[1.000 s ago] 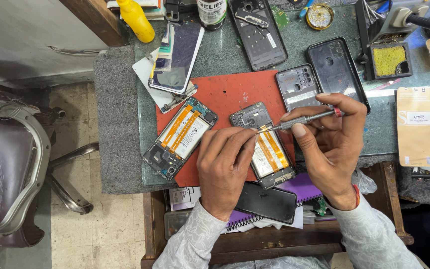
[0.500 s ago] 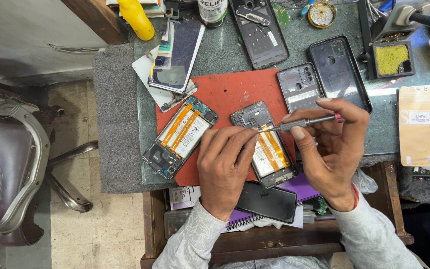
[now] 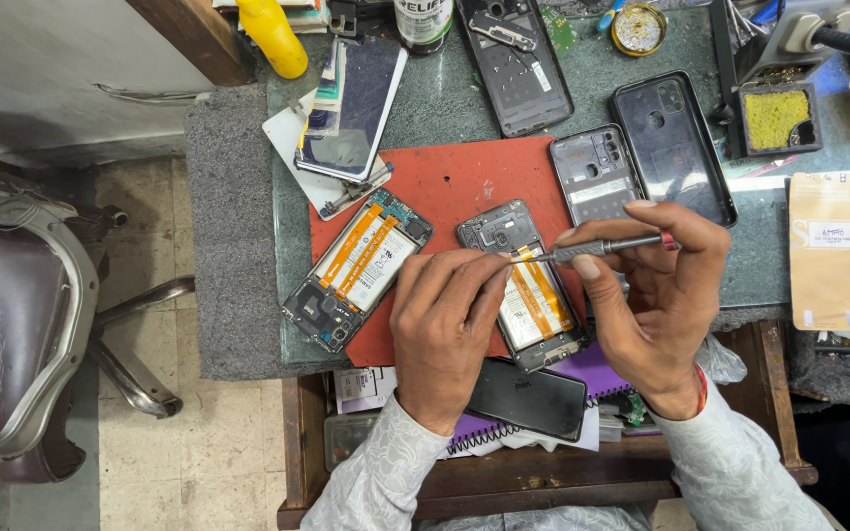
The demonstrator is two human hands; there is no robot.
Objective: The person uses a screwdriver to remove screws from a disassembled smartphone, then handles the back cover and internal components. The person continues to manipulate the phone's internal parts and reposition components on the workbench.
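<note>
An opened phone [image 3: 526, 287] with a white battery and orange ribbon strips lies on a red mat [image 3: 450, 192]. My left hand [image 3: 442, 324] presses on its left side, fingertips at the upper part near an orange ribbon. My right hand [image 3: 656, 285] holds a slim grey screwdriver [image 3: 602, 246] level, its tip touching the phone's upper area next to my left fingertips. A second opened phone [image 3: 358, 268] with a similar battery rests on the mat to the left.
Two dark back covers [image 3: 597, 172] [image 3: 673, 146] lie right of the mat, another phone frame [image 3: 516, 61] behind. A stack of screens [image 3: 351, 108], a yellow bottle [image 3: 273, 34], a sponge tray [image 3: 774, 120] and a tan packet [image 3: 825, 251] are around. A black phone [image 3: 528, 398] sits on a purple notebook. A chair [image 3: 12, 324] stands left.
The screwdriver and both hands stay on the phone with only slight shifts; the view has moved a little.
</note>
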